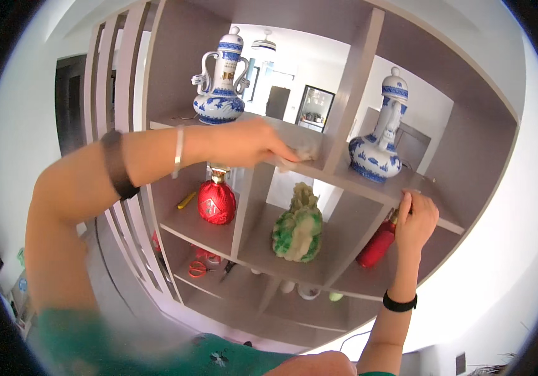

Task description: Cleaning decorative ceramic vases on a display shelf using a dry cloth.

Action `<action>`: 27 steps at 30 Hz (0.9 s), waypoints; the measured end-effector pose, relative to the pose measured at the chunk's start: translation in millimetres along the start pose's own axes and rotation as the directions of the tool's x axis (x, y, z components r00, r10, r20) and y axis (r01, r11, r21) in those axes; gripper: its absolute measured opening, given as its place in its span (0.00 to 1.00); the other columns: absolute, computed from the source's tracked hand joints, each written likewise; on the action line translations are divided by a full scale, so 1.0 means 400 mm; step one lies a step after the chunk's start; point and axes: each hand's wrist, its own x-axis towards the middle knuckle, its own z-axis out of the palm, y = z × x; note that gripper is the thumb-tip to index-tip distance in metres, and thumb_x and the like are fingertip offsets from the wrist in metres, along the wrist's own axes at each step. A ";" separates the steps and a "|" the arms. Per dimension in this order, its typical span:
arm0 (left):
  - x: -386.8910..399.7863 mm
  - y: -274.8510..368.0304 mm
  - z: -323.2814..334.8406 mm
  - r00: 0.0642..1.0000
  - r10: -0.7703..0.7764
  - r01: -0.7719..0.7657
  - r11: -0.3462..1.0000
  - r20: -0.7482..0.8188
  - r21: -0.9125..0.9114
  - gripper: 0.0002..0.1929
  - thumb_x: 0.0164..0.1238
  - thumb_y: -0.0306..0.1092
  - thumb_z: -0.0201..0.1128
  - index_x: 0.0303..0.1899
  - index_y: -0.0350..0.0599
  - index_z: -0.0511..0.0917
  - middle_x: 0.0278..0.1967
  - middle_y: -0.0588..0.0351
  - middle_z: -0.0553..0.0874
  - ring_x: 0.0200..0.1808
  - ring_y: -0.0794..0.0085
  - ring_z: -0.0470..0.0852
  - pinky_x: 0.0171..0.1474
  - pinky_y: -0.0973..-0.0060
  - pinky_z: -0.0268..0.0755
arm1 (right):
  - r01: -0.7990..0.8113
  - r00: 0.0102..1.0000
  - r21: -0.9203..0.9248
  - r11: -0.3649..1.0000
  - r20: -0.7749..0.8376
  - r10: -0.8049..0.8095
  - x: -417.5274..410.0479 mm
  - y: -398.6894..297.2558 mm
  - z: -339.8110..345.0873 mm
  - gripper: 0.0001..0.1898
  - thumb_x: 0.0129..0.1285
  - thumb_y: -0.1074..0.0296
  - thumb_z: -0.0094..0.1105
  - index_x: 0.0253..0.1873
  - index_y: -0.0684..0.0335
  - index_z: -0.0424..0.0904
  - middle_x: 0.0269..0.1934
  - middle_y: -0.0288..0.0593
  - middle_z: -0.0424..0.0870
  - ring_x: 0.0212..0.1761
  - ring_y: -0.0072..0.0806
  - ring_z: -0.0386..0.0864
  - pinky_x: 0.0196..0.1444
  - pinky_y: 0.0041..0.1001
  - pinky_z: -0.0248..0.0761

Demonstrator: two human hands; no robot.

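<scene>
My left hand [250, 143] reaches across from the left and presses a pale, thin cloth [304, 152] onto the upper shelf board [292, 131], near its front edge and beside the upright divider. Behind its wrist, a blue-and-white porcelain bottle [220, 101] with two handles stands on the same shelf. At the right, my right hand [417, 214] is curled over the front edge of the shelf, just below a second blue-and-white porcelain bottle [377, 152]. Whether anything small lies under its fingers cannot be seen.
Below stand a red bottle [216, 202], a green-and-white carved cabbage ornament [298, 230] and another red bottle [376, 246], with a yellow-handled tool [186, 200] at the left. Red-handled scissors [198, 269] lie lower down. Vertical slats [125, 89] flank the shelving unit.
</scene>
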 end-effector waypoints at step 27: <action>0.087 0.271 0.140 0.695 0.335 -0.246 0.942 -0.636 0.227 0.29 0.50 0.41 0.70 0.57 0.50 0.73 0.60 0.48 0.72 0.61 0.51 0.70 0.62 0.59 0.63 | -0.417 0.832 0.908 0.041 0.363 0.419 -0.089 -0.078 -0.198 0.19 0.58 0.89 0.41 0.51 0.62 0.74 0.50 0.45 0.78 0.49 0.29 0.78 0.48 0.26 0.76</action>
